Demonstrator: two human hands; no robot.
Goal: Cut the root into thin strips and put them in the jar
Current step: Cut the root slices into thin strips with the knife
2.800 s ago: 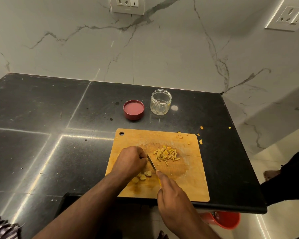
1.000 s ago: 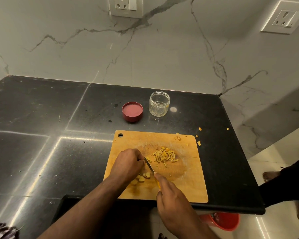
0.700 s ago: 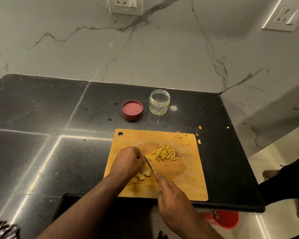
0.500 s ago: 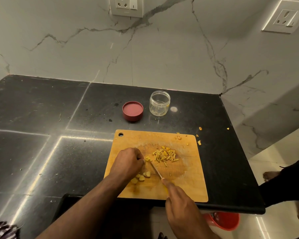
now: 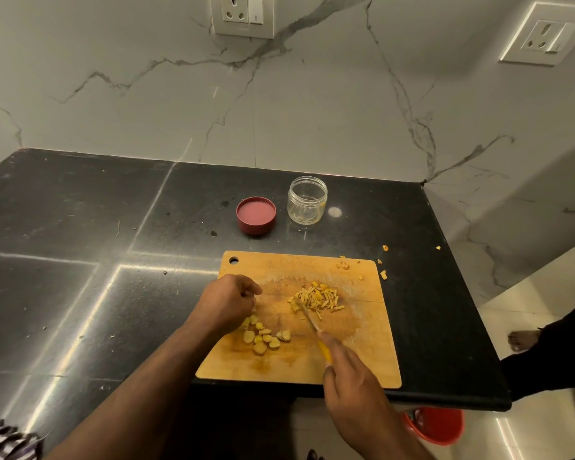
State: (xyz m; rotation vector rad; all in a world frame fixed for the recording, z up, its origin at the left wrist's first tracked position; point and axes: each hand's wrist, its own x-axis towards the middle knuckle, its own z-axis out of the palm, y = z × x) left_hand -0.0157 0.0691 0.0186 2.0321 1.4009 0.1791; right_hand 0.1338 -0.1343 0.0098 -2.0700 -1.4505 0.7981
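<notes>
Item 1, right hand [image 5: 352,380]: fingers wrapped round the yellow handle of a knife [image 5: 312,327], blade tip resting at the near edge of the strips [image 5: 317,298].

Item 2, left hand [image 5: 226,302]: fingers curled inward; whether it pinches a piece cannot be told. It sits just left of the blade, apart from it.

Item 3, root slices [image 5: 264,336]: uncut rounds lying just below the left hand's knuckles, between the two hands, on the cutting board [image 5: 372,356].

Item 4, jar [image 5: 307,200]: clear, lidless, well beyond both hands; looks empty apart from a yellowish tint at its base. Its red lid [image 5: 256,215] lies beside it, inner face up, holding nothing.

Risks, as judged: a careless sweep of the blade could flick strips off the board (a few scraps [image 5: 384,260] already lie past its far right corner). The left fingers work close to the edge when slices are steadied. Carrying strips to the distant jar invites spills.
</notes>
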